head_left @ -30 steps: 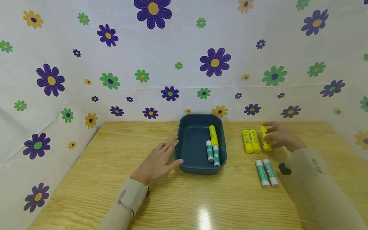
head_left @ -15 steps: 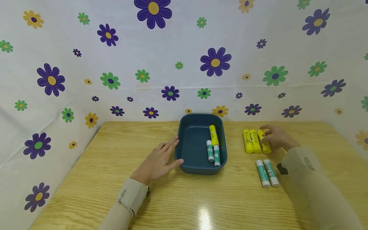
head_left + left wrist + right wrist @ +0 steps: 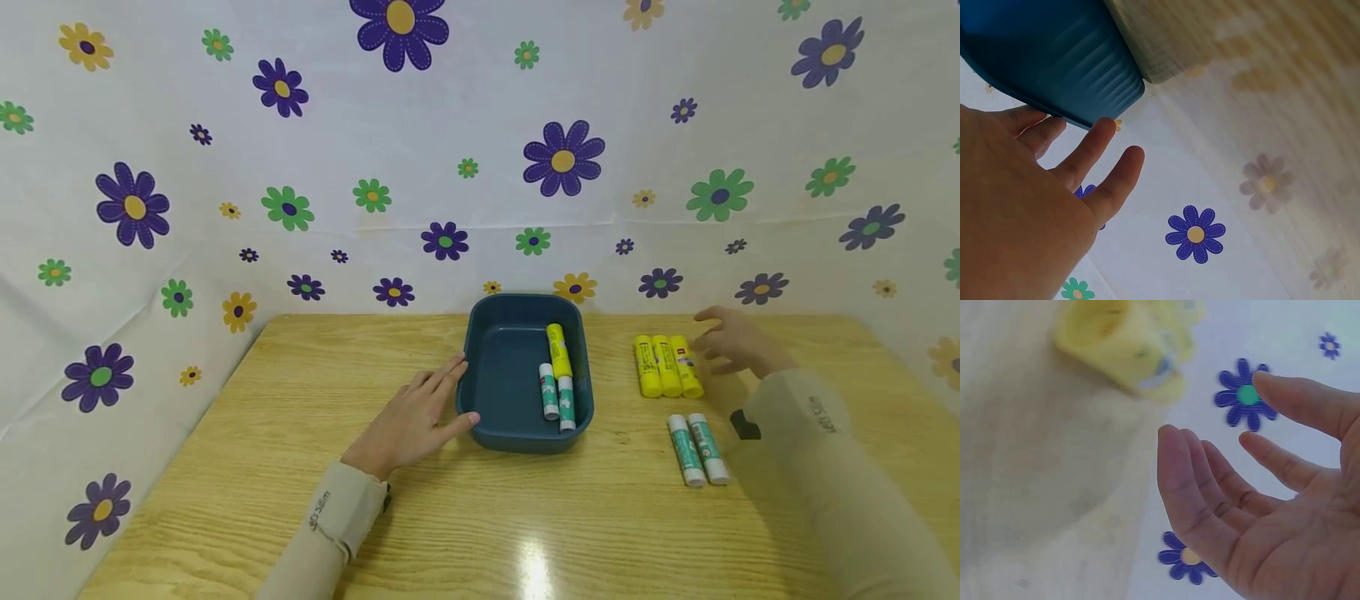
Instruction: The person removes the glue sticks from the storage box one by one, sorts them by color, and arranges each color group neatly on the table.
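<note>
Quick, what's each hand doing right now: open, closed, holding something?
Left hand: open, fingers at the blue bin's edge.
Right hand: open, holding nothing, beside the three yellow tubes.

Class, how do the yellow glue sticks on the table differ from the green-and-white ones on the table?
Number: there are three yellow glue sticks but two green-and-white glue sticks.
Colour: the yellow ones are yellow end to end; the green-and-white ones have green labels and white ends.
Place: the yellow ones lie farther from the person than the green-and-white ones.
Shared: both groups lie flat, side by side.
</note>
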`<state>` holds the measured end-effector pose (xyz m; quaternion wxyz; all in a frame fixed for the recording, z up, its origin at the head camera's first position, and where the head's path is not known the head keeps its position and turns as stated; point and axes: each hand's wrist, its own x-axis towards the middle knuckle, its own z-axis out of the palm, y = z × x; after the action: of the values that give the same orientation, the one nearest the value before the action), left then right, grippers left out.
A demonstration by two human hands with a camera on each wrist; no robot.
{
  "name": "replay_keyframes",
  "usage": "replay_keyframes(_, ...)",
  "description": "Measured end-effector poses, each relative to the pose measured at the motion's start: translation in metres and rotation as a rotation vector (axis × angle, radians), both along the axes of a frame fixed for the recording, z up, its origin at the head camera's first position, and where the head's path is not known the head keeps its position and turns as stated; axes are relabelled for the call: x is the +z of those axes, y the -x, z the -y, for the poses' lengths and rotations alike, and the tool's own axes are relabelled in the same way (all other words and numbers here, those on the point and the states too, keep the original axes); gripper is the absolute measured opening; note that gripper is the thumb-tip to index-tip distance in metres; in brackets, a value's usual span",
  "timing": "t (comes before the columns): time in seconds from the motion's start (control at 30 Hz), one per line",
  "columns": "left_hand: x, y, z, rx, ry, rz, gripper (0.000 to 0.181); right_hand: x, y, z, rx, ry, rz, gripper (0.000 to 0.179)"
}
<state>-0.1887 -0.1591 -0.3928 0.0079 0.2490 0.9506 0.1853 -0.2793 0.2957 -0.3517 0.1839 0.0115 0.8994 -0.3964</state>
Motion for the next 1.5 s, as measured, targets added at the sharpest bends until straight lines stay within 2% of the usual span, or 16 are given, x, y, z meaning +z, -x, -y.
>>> replay_keyframes(0.23,0.001,0.0,0.001,-0.002,-0.004,-0.015,0.081,0.029,-0.001,0.008,-0.004,0.054,-0.105,0.065)
replay_keyframes(0.43,0.0,0.0,0.001,0.0,-0.002,-0.002,0.081,0.048,-0.002,0.03,0.026,0.123,-0.125,0.064)
replay_keyframes(0.67,-0.001,0.0,0.002,-0.002,-0.013,-0.005,0.081,0.061,-0.001,0.058,0.057,0.205,-0.147,0.064)
replay_keyframes(1.07,-0.001,0.0,0.001,-0.007,-0.008,-0.004,0.081,0.059,0.0,0.091,0.085,0.296,-0.115,0.062)
replay_keyframes(1.5,0.001,-0.001,0.001,0.002,-0.012,0.005,0.081,0.051,-0.012,0.132,0.163,0.354,-0.075,0.058)
